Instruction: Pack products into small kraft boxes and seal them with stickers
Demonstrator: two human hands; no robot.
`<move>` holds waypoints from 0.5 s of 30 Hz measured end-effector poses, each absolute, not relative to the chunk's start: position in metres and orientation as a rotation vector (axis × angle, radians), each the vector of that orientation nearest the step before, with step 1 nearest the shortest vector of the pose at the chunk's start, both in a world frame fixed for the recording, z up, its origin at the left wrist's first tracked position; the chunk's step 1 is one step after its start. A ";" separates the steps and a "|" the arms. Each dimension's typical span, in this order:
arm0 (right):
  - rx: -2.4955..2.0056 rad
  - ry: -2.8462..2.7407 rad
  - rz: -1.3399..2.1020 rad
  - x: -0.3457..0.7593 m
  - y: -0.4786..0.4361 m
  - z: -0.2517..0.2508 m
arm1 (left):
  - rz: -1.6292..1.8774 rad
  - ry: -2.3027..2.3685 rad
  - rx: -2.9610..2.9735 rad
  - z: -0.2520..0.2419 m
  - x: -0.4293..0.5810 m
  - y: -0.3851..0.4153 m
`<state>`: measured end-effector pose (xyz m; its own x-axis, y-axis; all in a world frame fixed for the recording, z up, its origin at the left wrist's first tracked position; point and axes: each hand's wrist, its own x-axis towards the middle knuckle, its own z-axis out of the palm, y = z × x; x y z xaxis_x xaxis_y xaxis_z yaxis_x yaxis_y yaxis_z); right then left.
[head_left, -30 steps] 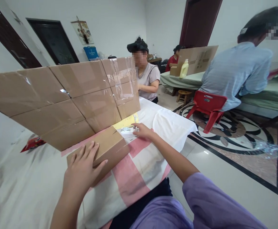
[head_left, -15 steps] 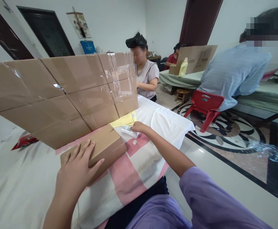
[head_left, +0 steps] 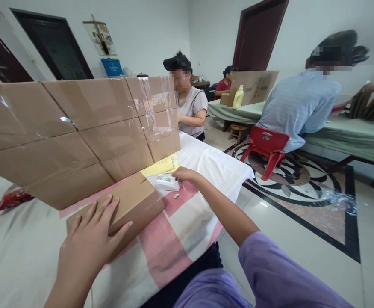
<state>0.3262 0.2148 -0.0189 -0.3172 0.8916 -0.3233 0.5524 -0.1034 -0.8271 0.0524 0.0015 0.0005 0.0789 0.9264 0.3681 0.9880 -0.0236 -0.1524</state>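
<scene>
My left hand (head_left: 89, 239) lies flat with fingers spread on top of a small closed cardboard box (head_left: 132, 203) near the table's front edge. My right hand (head_left: 184, 175) reaches past the box, its fingers curled against a small white packet (head_left: 166, 183) that lies on the cloth. A tiny white scrap (head_left: 176, 196) rests just in front of the packet. A yellow paper sheet (head_left: 161, 166) lies behind the packet, partly tucked under a tall taped cardboard screen (head_left: 78, 128).
The table has a white and pink cloth (head_left: 180, 226). A red wrapper (head_left: 9, 200) lies at far left. A seated person (head_left: 188, 105) works beyond the screen. Another person sits on a red chair (head_left: 266, 145) at a green table (head_left: 350, 139) to the right.
My right hand drew back slightly toward me with the white packet. The view shifted a little; my left hand stayed flat on the box.
</scene>
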 end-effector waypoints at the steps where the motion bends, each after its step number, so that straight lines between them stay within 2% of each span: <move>1: -1.560 -1.805 1.410 0.328 0.215 -0.021 | -0.239 -1.896 -2.004 0.001 0.054 0.000; 15: -1.358 -1.541 1.660 0.352 0.207 -0.031 | -0.267 -1.930 -2.045 0.000 0.051 0.003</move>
<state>0.3516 0.2065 -0.0312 -0.3806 0.8651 -0.3266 0.2617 -0.2380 -0.9353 0.0514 0.0030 0.0000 0.0722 0.9353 0.3465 0.9942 -0.0398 -0.0995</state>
